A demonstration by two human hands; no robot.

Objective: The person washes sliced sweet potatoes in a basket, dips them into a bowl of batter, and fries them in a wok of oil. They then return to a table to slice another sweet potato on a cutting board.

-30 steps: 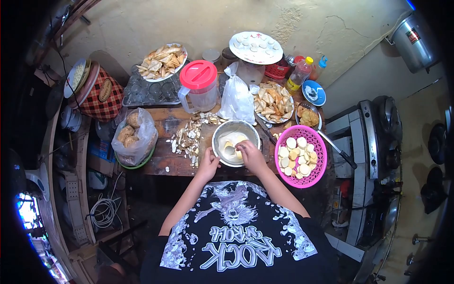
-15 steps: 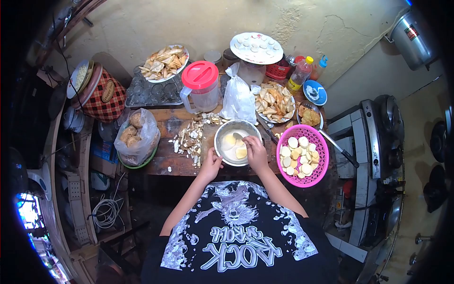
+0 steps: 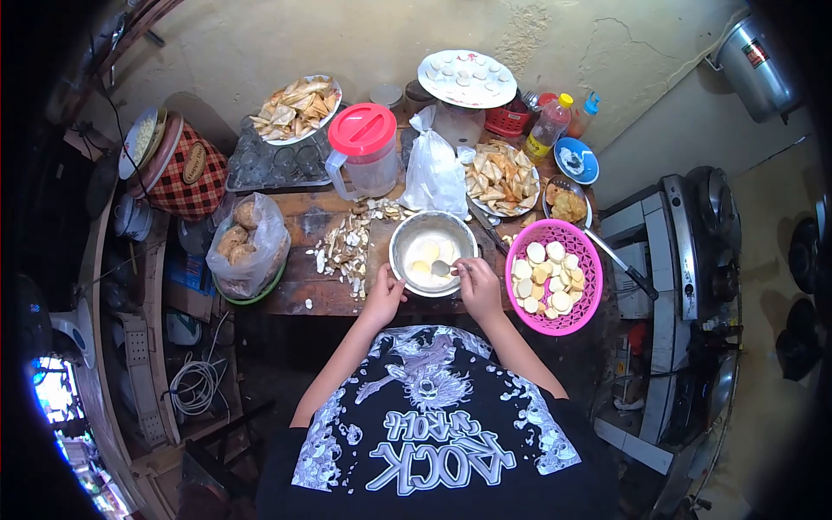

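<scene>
A round metal pot (image 3: 396,245) of pale liquid batter stands at the table's front edge, with several pale round slices (image 3: 425,251) in the batter. My left hand (image 3: 384,297) is closed at the pot's near left rim. In my right hand (image 3: 479,287), at the near right rim, the fingers pinch the handle of a spoon (image 3: 440,268). The spoon's bowl dips into the batter beside the slices. To the right of my right hand sits a pink plastic basket (image 3: 592,286) holding many pale round slices (image 3: 562,302).
Peelings (image 3: 348,247) lie left of the pot. Behind it stand a tied white bag (image 3: 433,178), a red-lidded pitcher (image 3: 364,152) and a plate of folded triangular pastries (image 3: 501,178). A knife (image 3: 490,227) and a long-handled skimmer (image 3: 620,263) lie to the right. A bag of brown roots (image 3: 251,243) sits left.
My right hand and the spoon have moved toward the pot's near right side. The spoon's bowl now shows lower, beside the slices. My left hand stays at the rim; the view has shifted slightly.
</scene>
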